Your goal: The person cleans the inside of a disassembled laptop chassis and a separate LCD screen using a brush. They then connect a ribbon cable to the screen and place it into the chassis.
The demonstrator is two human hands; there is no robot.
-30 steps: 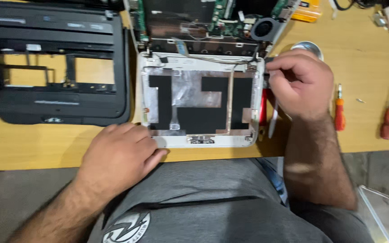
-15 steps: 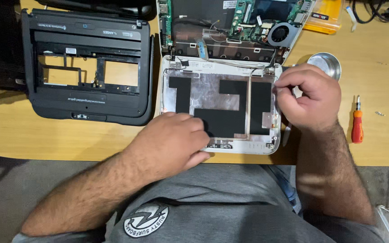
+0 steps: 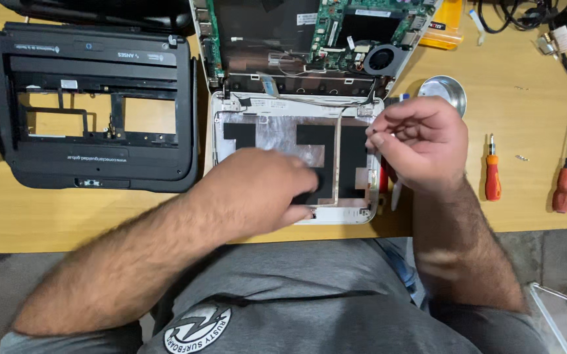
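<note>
- Two hands work on an opened white laptop [image 3: 277,85] near the desk [image 3: 526,118] edge; the job looks mid-teardown, with the lid shell [image 3: 277,131] being stripped.
- Black frame [image 3: 93,105] lies apart at left.
- Left hand [image 3: 257,190] presses flat on the lid shell, fingers loosely curled, grasping nothing visible.
- Right hand [image 3: 421,144] hovers at the shell's right edge, fingertips pinched; whether they grip anything I cannot tell.
- Next move likely needs fine prying along that edge.
- Orange screwdriver [image 3: 491,176] and red screwdriver [image 3: 565,177] rest right.
</note>
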